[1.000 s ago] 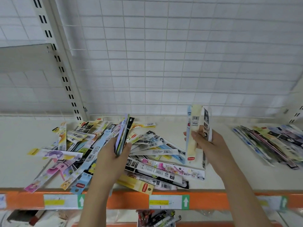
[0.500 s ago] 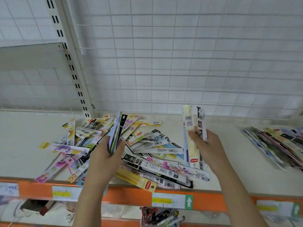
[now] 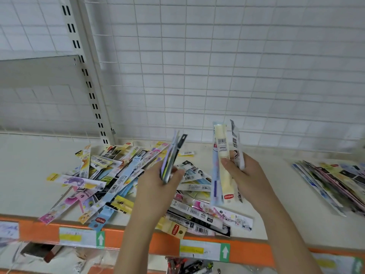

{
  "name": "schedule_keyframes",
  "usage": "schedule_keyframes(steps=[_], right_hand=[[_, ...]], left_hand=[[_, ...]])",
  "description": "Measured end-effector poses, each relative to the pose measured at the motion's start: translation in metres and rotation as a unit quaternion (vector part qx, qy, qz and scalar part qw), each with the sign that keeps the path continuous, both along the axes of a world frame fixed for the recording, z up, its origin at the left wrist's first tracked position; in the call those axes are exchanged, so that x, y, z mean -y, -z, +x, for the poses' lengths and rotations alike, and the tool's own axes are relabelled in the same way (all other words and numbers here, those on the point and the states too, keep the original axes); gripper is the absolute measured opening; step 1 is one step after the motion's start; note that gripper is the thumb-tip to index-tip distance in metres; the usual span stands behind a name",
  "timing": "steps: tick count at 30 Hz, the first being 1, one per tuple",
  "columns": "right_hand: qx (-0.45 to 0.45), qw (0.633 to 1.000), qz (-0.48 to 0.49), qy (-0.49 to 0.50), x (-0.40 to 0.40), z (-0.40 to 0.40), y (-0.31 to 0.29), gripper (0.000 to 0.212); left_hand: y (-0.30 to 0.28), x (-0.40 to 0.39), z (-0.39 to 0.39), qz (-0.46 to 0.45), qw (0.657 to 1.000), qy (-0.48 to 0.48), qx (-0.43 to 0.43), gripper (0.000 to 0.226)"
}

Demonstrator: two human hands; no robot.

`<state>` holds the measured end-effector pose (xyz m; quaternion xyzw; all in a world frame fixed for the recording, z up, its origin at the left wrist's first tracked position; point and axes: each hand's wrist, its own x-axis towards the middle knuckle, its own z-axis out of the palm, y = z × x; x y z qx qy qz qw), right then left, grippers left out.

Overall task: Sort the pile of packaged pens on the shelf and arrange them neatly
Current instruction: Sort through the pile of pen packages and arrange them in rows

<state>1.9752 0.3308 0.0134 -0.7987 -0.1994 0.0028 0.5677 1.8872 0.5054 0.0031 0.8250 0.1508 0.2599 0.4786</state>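
Head view: a store shelf is seen from above and in front, with both forearms raised over it.
Upright post (image 3: 92, 91): a slotted cream post is seen at the far left, rising from the back of the shelf.
Shelf (image 3: 25, 175): a cream board is edged in front by an orange rail (image 3: 138, 237), on which price labels with green arrows (image 3: 205, 251) are stuck.
Loose pile (image 3: 102, 182): packaged pens are heaped crosswise on the left and middle of the shelf, overlapping at many angles; a few ends are seen hanging over the orange rail.
Left hand (image 3: 156, 186): a thin stack of packs (image 3: 171, 157) is gripped edge-on, with fingers curled round its lower end; the stack is held upright, tilted a little to the right, above the pile and clear of it.
Right hand (image 3: 246, 177): a second bunch of packs (image 3: 222, 165) is clamped between thumb and fingers near the middle; a pale yellow pack with a red logo at its lower end is seen in front, a blue one just beside it, and a black-and-white one behind. The bunch is held upright above the pile's right edge.
Gap between hands: the two held bunches are kept apart, not touching.
Sorted row (image 3: 333, 184): further packs are laid overlapping in one direction on the right of the shelf, well apart from the loose pile.
Wire grid (image 3: 217, 66): a white mesh panel is seen behind the shelf.
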Motion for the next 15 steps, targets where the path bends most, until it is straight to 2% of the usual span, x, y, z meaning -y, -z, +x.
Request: schedule_keyframes(steps=[6, 9, 12, 15], right_hand=[[0.023, 0.998, -0.010, -0.057, -0.019, -0.016, -0.010, 0.010], [0.041, 0.997, -0.029, -0.064, -0.020, -0.018, -0.006, 0.014], [0.045, 0.997, -0.041, -0.051, -0.016, -0.018, -0.002, 0.023], [0.061, 0.997, -0.039, -0.007, -0.010, -0.015, 0.000, 0.017]], left_hand=[[-0.011, 0.023, 0.013, -0.033, 0.997, 0.050, 0.039, 0.026], [-0.012, 0.027, 0.014, -0.054, 0.996, 0.066, 0.032, 0.025], [-0.010, 0.024, 0.012, -0.044, 0.998, 0.036, 0.027, 0.025], [-0.010, 0.016, 0.007, -0.070, 0.997, 0.006, 0.038, 0.027]])
